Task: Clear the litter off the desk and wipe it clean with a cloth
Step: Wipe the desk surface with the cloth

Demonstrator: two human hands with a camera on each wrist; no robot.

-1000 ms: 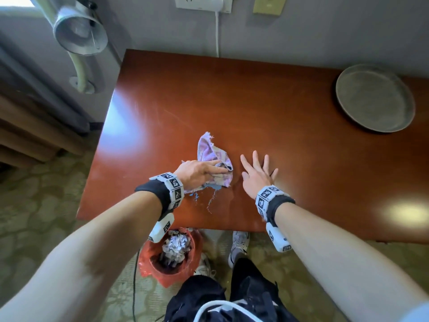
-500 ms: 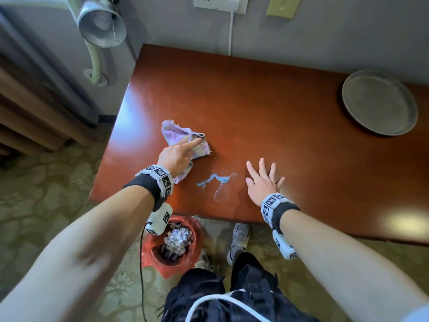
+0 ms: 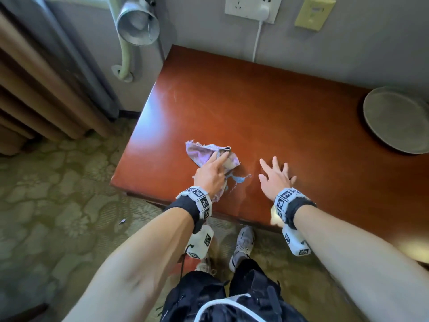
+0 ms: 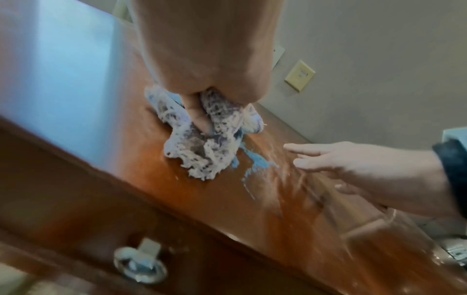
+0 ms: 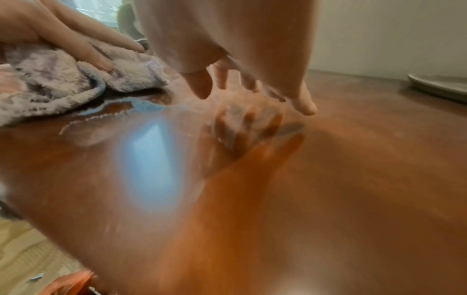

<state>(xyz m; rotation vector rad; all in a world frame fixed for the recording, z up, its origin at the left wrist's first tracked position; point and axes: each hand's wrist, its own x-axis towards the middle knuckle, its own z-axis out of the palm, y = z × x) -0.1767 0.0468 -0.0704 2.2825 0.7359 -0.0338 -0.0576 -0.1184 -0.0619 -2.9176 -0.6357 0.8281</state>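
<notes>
A frayed purple-and-white cloth [image 3: 204, 154] lies bunched on the reddish-brown desk [image 3: 278, 117] near its front left. My left hand [image 3: 212, 174] grips it, index finger stretched over the top; in the left wrist view a finger digs into the crumpled cloth [image 4: 202, 153]. A wet blue smear [image 3: 239, 180] sits just right of the cloth, its left end under the cloth's edge. My right hand [image 3: 275, 176] is open with fingers spread, right of the smear. In the right wrist view its fingertips [image 5: 199, 87] hover just over the glossy top.
A round grey plate [image 3: 399, 119] sits at the desk's back right. A white charger cable [image 3: 256, 45] drops from the wall socket behind the desk. A wall lamp [image 3: 137, 24] hangs at the left. A drawer ring handle [image 4: 140, 265] is under the front edge.
The left hand swept the cloth left off the blue smear, then brought it back right to the smear's edge. The right hand has barely moved. My head has turned left.
</notes>
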